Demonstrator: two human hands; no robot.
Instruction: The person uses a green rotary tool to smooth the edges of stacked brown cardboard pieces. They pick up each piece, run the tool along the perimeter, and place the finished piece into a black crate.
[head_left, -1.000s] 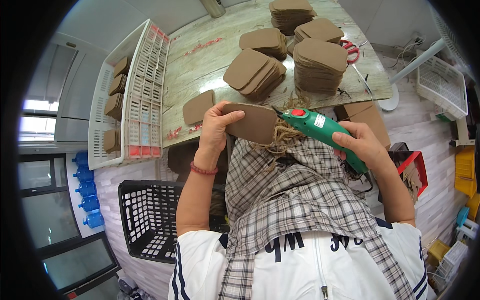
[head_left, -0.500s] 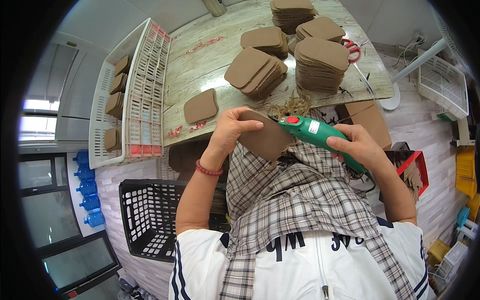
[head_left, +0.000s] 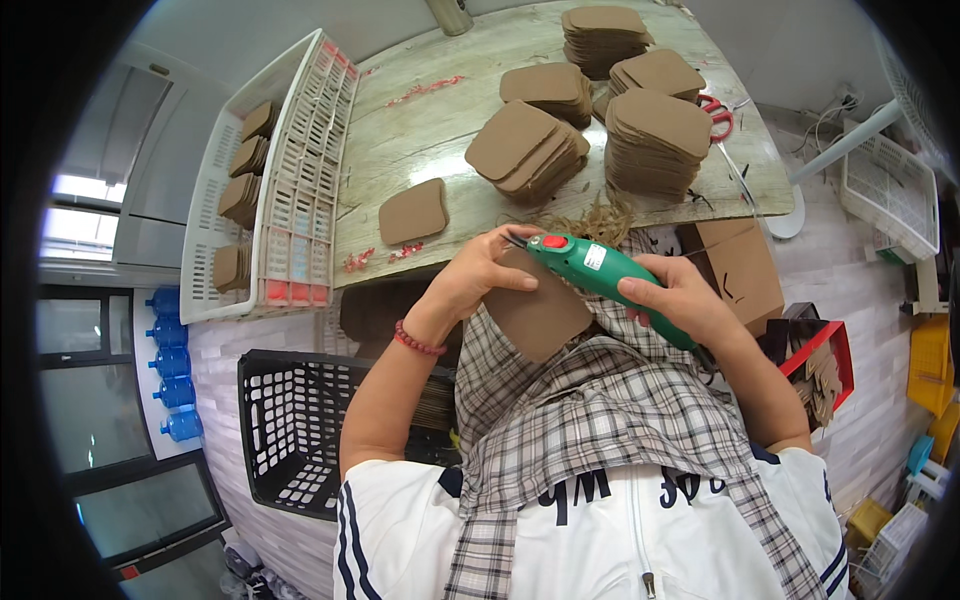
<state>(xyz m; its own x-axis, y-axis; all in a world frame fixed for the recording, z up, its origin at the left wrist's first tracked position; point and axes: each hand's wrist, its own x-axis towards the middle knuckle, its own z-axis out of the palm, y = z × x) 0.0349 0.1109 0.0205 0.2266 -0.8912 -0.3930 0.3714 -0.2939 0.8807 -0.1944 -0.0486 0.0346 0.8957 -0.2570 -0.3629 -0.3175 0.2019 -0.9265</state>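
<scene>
Pale wood-grain table (head_left: 430, 130) is bearing five stacks of brown pads (head_left: 525, 150) | loose brown pad (head_left: 413, 212) is lying near the front edge | red-handled scissors (head_left: 722, 136) are resting right of the stacks | red scraps (head_left: 425, 91) are dotting the left half | brown fibres (head_left: 590, 222) are bunching at the front edge

Site type: workshop | Table (head_left: 400, 130): stacks of brown pads (head_left: 655, 150), red-handled scissors (head_left: 719, 122) | Equipment: green handheld tool (head_left: 605, 278) | Storage: white crate (head_left: 305, 180), black crate (head_left: 288, 450)
</scene>
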